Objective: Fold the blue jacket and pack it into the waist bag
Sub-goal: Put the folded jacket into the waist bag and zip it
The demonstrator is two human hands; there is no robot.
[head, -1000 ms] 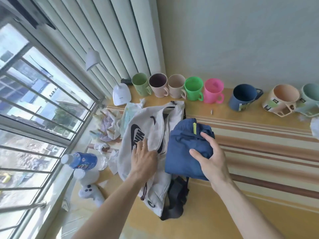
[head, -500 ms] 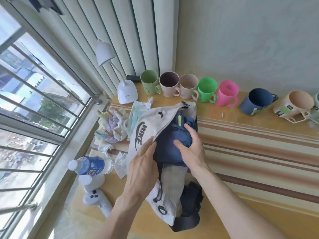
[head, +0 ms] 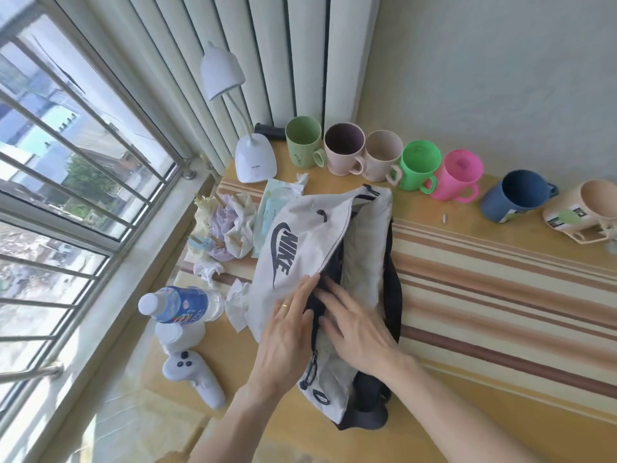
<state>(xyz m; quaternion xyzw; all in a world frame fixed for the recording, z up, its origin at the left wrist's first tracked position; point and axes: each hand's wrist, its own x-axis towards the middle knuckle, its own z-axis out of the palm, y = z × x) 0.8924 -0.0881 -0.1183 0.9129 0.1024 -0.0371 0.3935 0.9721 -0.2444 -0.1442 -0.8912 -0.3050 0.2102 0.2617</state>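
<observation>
Spreading the waist bag [head: 300, 248] mouth, left hand [head: 287, 332] pins its flap; right hand [head: 357, 329], fingers flat (grasping nothing), presses the blue jacket [head: 329, 282] inside.

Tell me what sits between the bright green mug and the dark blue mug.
In the head view, one pink mug stands between the bright green mug and the dark blue mug.

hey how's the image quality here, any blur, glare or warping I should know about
Head view: daylight from the window is bright but not blown out; wide-angle warping bends the window bars and blinds; both hands over the bag look slightly motion-smeared; mugs stay fairly sharp.
</observation>
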